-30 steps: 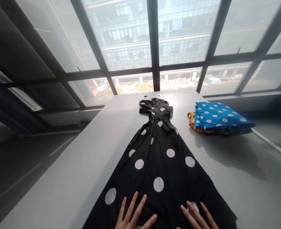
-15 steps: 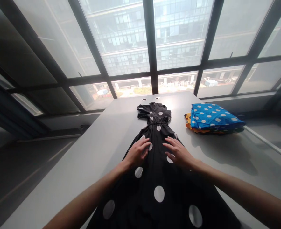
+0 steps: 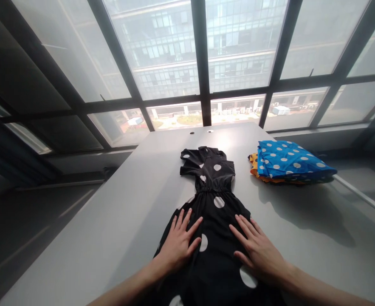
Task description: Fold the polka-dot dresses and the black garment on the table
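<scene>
A black dress (image 3: 217,221) with white polka dots lies spread on the white table, its short sleeves and bodice toward the window and its skirt toward me. The waist is gathered. My left hand (image 3: 181,243) rests flat on the left side of the skirt, fingers spread. On the right side of the skirt lies my right hand (image 3: 255,244), also flat with fingers apart. Neither hand grips the fabric. The skirt's lower end runs out of view at the bottom.
A pile of folded polka-dot cloth (image 3: 292,159), blue on top with yellow beneath, sits at the table's right edge. Two round holes pierce the far end of the white table (image 3: 120,204). Large framed windows (image 3: 235,51) stand beyond it.
Both hands have come down toward me and now lie flat with fingers spread, where before they were curved over the skirt. The dress's bodice and waist have shifted nearer to me.
</scene>
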`<state>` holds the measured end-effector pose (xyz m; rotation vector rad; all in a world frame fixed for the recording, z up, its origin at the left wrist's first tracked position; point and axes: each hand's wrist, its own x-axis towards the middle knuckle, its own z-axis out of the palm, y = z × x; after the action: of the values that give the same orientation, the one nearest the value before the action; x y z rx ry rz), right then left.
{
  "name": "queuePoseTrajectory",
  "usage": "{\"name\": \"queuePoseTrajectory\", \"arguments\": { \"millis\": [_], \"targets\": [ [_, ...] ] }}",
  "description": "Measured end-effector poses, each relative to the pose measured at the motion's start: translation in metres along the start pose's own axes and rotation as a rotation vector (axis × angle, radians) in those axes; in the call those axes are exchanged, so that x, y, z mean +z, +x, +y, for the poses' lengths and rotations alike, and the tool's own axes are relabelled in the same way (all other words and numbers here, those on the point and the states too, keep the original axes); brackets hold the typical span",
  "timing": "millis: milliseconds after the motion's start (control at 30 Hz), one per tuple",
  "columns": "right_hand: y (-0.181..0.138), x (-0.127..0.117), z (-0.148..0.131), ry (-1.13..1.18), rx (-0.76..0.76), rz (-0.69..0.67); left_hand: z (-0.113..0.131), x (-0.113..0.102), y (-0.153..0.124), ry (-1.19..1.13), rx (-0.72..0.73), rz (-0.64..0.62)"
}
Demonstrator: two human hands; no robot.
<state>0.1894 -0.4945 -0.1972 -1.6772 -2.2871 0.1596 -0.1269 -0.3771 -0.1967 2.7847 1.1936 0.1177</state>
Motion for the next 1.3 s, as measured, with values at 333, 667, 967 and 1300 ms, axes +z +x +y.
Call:
{"name": "queuePoseTrajectory", "arguments": {
  "millis": [333,667,967,1300],
  "targets": [
    [0.112,-0.056,0.034,0.273,0.194,0.308,0.035,-0.085,0.048,-0.151,-0.008,0.218],
    [0.201,0.003,0.112,-0.071,0.244,-0.151,-0.054,-0.018,0.190,-0.076,-0.259,0.074],
    [0.196,0.010,0.114,-0.028,0.352,0.022,-0.100,-0.021,0.191,-0.725,-0.579,0.534],
    [0.215,-0.004,0.076,0.442,0.141,0.482,-0.093,-0.058,0.246,-1.331,-0.564,0.623]
  ]
}}
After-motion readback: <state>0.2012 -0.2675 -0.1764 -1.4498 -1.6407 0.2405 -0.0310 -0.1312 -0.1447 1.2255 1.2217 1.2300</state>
